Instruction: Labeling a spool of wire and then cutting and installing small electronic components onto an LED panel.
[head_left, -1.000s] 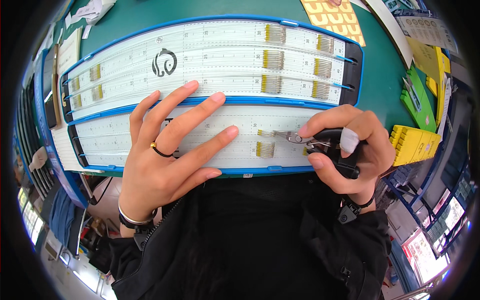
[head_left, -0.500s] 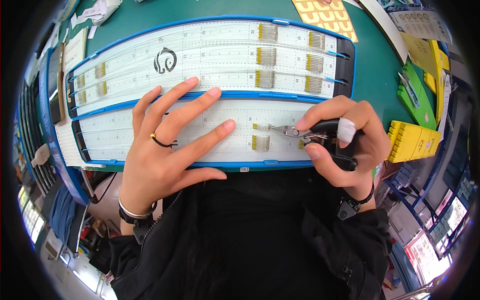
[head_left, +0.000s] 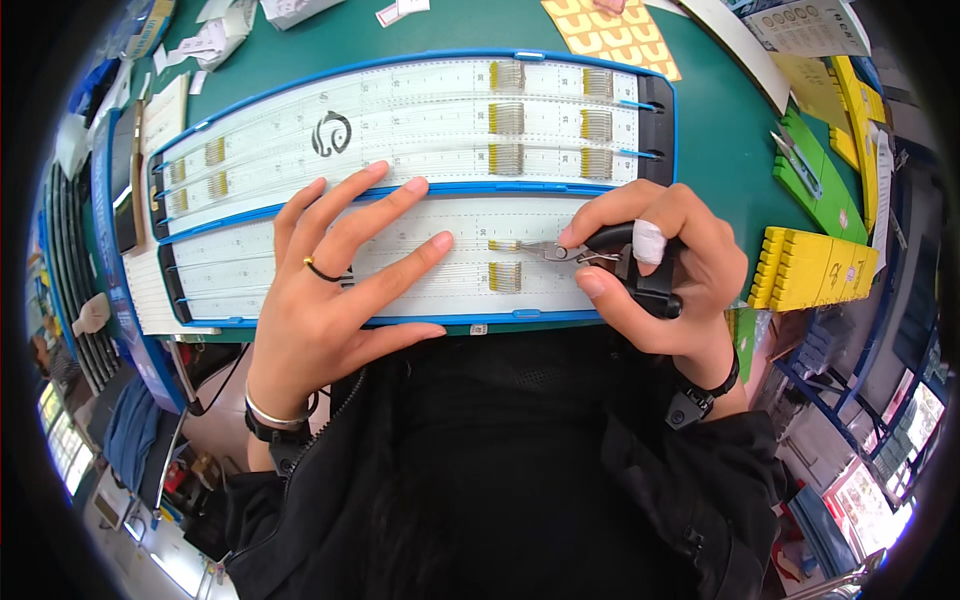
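A long, shallow case with blue edges (head_left: pixel 545 187) lies unfolded, its two white ruled panels strung with fine clear lines. My left hand (head_left: pixel 325 275) rests palm down on the near panel, fingers spread and holding nothing. Fingers and thumb of my right hand (head_left: pixel 700 265) are wrapped round small black-handled pliers (head_left: pixel 655 295). The metal jaws point left, their tips at a small yellow-ended piece (head_left: pixel 500 245) on the near panel; whether they grip it I cannot tell. Just below sits a bundle of thin yellow-ended pieces (head_left: pixel 505 277). Similar bundles (head_left: pixel 507 118) line the far panel.
The case lies on a green tabletop (head_left: pixel 440 30). To the right are a yellow notched block (head_left: pixel 812 270) and a green strip (head_left: pixel 825 185) with tweezers (head_left: pixel 797 162) on it. A yellow patterned sheet (head_left: pixel 612 40) lies at the back; crumpled white paper (head_left: pixel 215 40) is at back left.
The whole view has shifted slightly. My right hand with the pliers has moved a little left along the near panel. My left hand stays spread on the case.
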